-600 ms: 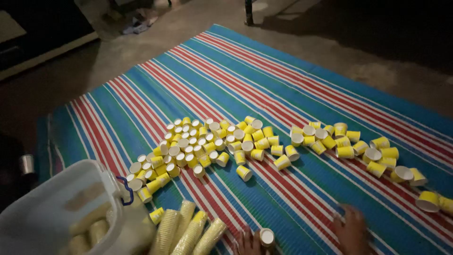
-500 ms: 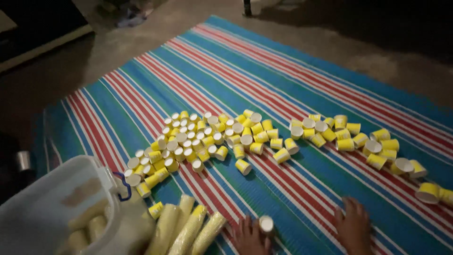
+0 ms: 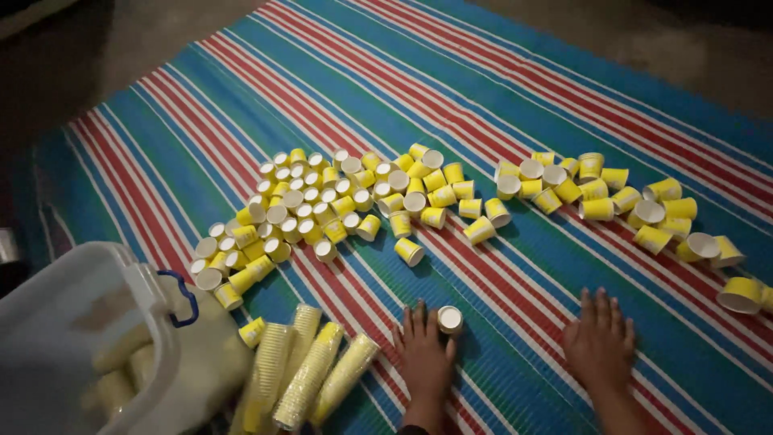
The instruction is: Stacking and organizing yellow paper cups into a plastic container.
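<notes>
Both wrists cut off at frame bottom. Left hand (image 3: 427, 354) flat, fingers spread, touching small cup (image 3: 449, 319); right hand (image 3: 600, 342) flat, empty, on mat (image 3: 499, 97). View nearer than earlier; cup unmoved.

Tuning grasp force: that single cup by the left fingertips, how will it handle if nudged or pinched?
The cup looks like thin paper, so probably very light and easily crushed. It stands upright beside the left hand; a nudge would likely tip it. Tipped cups in the pile lie sideways, so it may roll in an arc.
</notes>
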